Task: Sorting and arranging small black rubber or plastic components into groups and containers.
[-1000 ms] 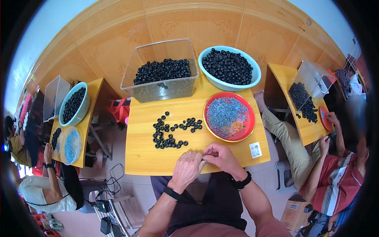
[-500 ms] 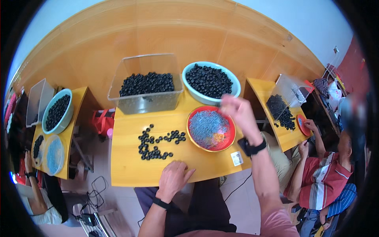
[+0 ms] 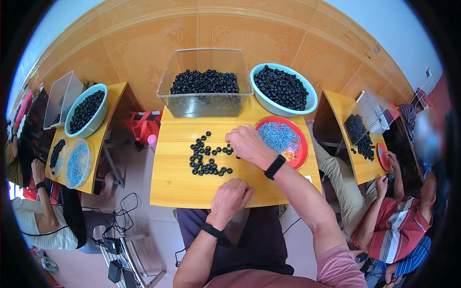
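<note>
My right hand (image 3: 248,144) hovers over the right end of a loose group of small black ring-shaped pieces (image 3: 201,161), beside a red bowl (image 3: 303,153). Its fingers are bent downward and closed together; what they hold, if anything, is hidden under the hand. Small pale-blue pin-like pieces (image 3: 278,137) fill much of the bowl, with a bare patterned patch showing at its near side. At the table's front edge rests my left hand (image 3: 231,200), empty, fingers loosely bent and thumb apart, just nearer to me than the black pieces.
Behind the group stand a clear plastic bin (image 3: 204,106) and a light-blue basin (image 3: 283,111), both holding many black pieces. The wooden table (image 3: 180,192) ends just before my lap. Co-workers sit at a left table (image 3: 113,103) and a right table (image 3: 338,108) with similar containers.
My right hand has come down and left from above the far side of the red bowl to the black pieces. My left hand stays by the front edge. The whole view has shifted.
</note>
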A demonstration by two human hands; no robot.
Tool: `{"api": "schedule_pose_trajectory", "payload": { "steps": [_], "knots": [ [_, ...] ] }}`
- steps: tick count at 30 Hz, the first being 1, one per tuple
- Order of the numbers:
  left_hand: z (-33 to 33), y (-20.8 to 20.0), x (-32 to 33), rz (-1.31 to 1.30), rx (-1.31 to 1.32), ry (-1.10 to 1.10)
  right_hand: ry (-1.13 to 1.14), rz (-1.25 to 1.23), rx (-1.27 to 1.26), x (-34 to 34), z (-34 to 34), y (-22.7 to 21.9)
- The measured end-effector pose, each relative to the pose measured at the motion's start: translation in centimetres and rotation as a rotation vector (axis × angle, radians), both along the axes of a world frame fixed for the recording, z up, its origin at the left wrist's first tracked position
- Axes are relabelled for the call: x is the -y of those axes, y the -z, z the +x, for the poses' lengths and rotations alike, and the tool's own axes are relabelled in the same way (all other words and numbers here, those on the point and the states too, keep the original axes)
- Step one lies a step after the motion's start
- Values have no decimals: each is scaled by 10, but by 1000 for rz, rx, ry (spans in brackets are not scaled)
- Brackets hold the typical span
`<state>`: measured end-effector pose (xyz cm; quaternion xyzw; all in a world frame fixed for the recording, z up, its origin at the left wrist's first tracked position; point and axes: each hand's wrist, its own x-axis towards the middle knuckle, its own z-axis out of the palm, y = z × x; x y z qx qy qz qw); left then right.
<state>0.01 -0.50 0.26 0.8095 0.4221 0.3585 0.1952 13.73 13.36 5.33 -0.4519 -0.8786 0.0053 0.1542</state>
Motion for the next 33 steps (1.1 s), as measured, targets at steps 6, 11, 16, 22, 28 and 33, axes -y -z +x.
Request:
{"api": "schedule_pose_trajectory", "payload": {
  "steps": [6,11,16,22,28,33],
  "knots": [
    [1,3,-1,57,97,-80,3,-47,173,-9,-9,8],
    [-2,7,-7,-55,290,-342,89,80,-104,30,7,-12],
    [-2,-1,-15,-63,209,-394,177,-81,-111,102,27,2],
    [-6,-10,-21,-90,-15,-351,172,15,-189,127,39,25],
    [-3,-7,-20,-58,-17,-369,421,71,-326,120,124,-4],
    [-8,7,-18,18,84,-336,558,60,-324,103,186,-2]
  ]
}}
